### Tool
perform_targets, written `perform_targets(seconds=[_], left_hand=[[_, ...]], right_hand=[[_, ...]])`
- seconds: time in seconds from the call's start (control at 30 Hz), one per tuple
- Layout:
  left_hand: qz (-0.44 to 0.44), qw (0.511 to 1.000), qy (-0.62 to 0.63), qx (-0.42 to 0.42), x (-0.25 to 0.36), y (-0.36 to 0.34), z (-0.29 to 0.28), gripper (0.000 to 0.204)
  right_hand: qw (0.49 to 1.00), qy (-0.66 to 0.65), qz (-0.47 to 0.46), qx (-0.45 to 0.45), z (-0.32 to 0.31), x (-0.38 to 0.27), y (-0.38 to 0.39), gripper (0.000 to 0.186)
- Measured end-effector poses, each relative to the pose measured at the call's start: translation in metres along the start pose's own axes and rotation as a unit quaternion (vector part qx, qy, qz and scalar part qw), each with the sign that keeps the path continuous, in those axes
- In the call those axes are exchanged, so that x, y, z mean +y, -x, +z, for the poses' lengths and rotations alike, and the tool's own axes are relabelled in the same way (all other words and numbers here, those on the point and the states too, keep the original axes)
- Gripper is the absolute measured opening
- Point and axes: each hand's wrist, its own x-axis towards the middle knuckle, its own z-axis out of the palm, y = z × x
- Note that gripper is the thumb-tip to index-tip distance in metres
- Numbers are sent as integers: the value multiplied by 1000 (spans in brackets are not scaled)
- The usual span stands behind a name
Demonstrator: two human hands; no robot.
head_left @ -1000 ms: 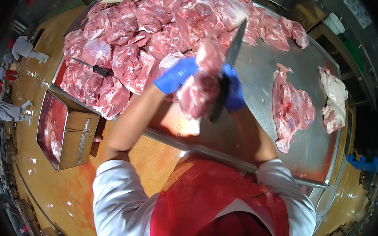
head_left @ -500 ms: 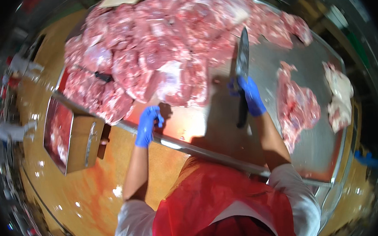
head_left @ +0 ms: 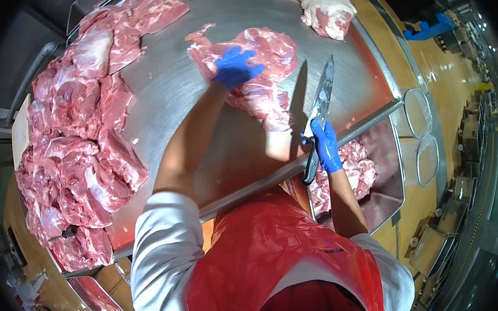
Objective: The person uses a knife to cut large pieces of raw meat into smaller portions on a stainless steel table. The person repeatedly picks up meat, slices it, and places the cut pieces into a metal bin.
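My left hand [head_left: 236, 67], in a blue glove, has its fingers spread over a large cut of raw meat [head_left: 276, 51]; it appears to rest on the cut's upper part. The cut narrows toward me into a pale shank end [head_left: 278, 144] near the table's front edge. In my right hand [head_left: 326, 143], also gloved in blue, is a butcher knife [head_left: 322, 94] with a black handle. Its broad blade points up and away from me, to the right of the meat and apart from it.
A heap of raw meat [head_left: 80, 163] covers the left of the steel table [head_left: 167, 80], with a dark handle [head_left: 67, 232] lying on it. A white fatty piece [head_left: 321, 0] lies at the far right. Below the front edge stands a metal bin [head_left: 388, 203] holding meat.
My view has swung right, so the heap now sits at left. My left hand has gone from near the table edge to the single cut. My right hand still holds the knife.
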Motion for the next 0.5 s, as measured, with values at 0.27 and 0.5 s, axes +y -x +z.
perform_targets(seconds=[0.27,0.5], left_hand=[[-156,954,4,-254,70,16,-9,39],[-614,743,254,80,72,115,-117,53]], right_hand=[[998,62,12,-11,-58,-30,-68,38],[991,-55,19,-119,24,-16,-164,42]])
